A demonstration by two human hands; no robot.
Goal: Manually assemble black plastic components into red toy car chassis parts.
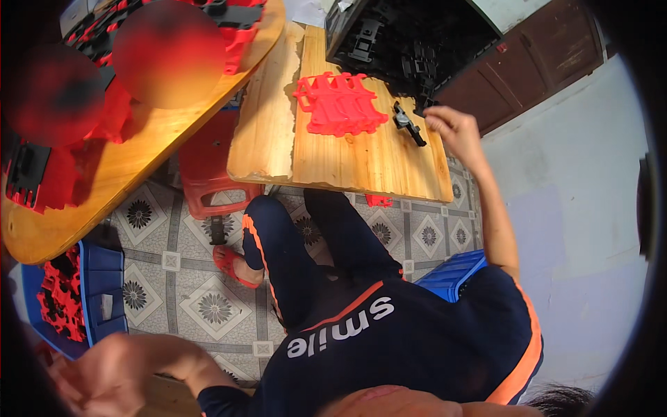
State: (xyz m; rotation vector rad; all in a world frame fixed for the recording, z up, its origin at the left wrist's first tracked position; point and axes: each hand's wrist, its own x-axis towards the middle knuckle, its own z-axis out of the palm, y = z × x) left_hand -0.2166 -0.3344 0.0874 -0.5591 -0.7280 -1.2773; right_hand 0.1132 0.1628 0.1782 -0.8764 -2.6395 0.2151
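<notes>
My right hand [453, 132] is at the right edge of the wooden table, its fingers pinched together against a black plastic part [422, 104] beside the black bin. Just left of these fingers lies a separate black clip-like piece [408, 124] with a grey middle. A row of red plastic frames [340, 104], set close together, rests on the wooden table [333, 163]. My left hand [104, 375] is down at the lower left, near a blue crate and away from the table. Motion smears its fingers, so its grip is not readable.
The black bin [389, 35] holds several black parts. A curved table [160, 132] at left carries red and black parts, partly hidden by blurred round patches. Below are a blue crate [104, 292] of red and black pieces, a red stool [215, 198] and another blue crate [451, 274].
</notes>
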